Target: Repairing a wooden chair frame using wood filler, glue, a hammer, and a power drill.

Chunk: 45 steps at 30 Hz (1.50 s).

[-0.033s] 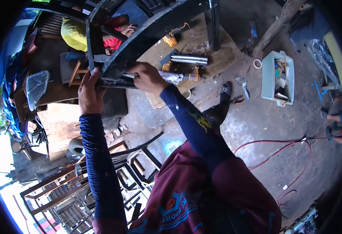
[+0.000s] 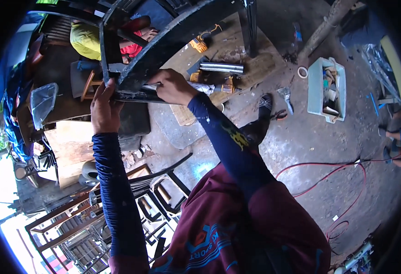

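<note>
A black wooden furniture frame (image 2: 177,36), with a curved rail and straight bars, fills the top of the view. My left hand (image 2: 105,109) grips its near left corner, thumb and fingers around the end of the bar. Inside that corner, just above the near bar (image 2: 139,97), my right hand (image 2: 173,86) is closed in a pinch. A thin, pale, flat piece (image 2: 152,86) sticks out from its fingers toward the corner. Its kind cannot be made out, and the fingers hide the rest of it.
Beyond the frame, a board (image 2: 260,68) carries a yellow power tool (image 2: 199,44) and metal bars (image 2: 221,68). A pale bin (image 2: 314,100) stands right. A red hose (image 2: 321,164) crosses the floor. Chair frames (image 2: 68,219) stand lower left. A person in yellow (image 2: 85,40) and one in red sit behind.
My right hand has shifted very slightly within the corner. My left hand keeps its hold on the frame.
</note>
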{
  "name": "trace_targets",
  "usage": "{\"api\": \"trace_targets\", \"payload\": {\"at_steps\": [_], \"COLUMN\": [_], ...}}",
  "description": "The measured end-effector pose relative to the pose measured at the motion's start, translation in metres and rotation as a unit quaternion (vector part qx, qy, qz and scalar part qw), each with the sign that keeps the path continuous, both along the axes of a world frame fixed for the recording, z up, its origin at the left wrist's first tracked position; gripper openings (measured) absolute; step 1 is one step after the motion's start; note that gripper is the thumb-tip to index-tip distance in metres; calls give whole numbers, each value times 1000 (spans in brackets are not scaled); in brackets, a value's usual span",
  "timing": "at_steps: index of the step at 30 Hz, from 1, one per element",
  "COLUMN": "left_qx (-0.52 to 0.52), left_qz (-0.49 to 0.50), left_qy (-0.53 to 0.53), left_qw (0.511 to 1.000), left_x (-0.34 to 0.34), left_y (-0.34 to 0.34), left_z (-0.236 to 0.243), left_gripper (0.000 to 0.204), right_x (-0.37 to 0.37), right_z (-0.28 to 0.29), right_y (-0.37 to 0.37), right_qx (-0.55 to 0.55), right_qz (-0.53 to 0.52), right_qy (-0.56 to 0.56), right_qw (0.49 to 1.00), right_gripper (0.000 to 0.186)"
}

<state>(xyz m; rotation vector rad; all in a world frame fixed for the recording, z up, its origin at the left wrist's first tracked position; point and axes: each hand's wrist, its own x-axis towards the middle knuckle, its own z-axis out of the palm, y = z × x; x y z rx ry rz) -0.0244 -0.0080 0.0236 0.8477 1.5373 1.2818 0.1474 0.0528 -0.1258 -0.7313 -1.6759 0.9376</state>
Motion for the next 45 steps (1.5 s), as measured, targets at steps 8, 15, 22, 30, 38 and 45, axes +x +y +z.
{"api": "trace_targets", "payload": {"at_steps": [8,15,22,30,38,45], "left_qx": [13,9,15,55,86,223], "left_qz": [27,43,64,81,150,58], "left_qy": [5,7,17,-34,-95,77], "left_qw": [1000,999,998,995,980,970], "left_x": [-1,7,24,27,34,91], "left_y": [-5,-9,-10,2,-30,-98], "left_z": [-4,-13,-3,-8,-22,16], "left_gripper": [34,35,31,40,56,34], "right_x": [6,-45,-64,-6,154,190], "right_z": [10,31,49,57,-5,130], "right_y": [-63,-123,-120,-97,-105,-90], "right_qx": [69,28,18,108,-81,-363], "right_qz": [58,-219,-235,-63,-10,58], "right_qy": [73,-37,-47,-51,-37,155], "right_qw": [993,975,971,991,996,917], "right_gripper": [35,67,61,42,48,38]}}
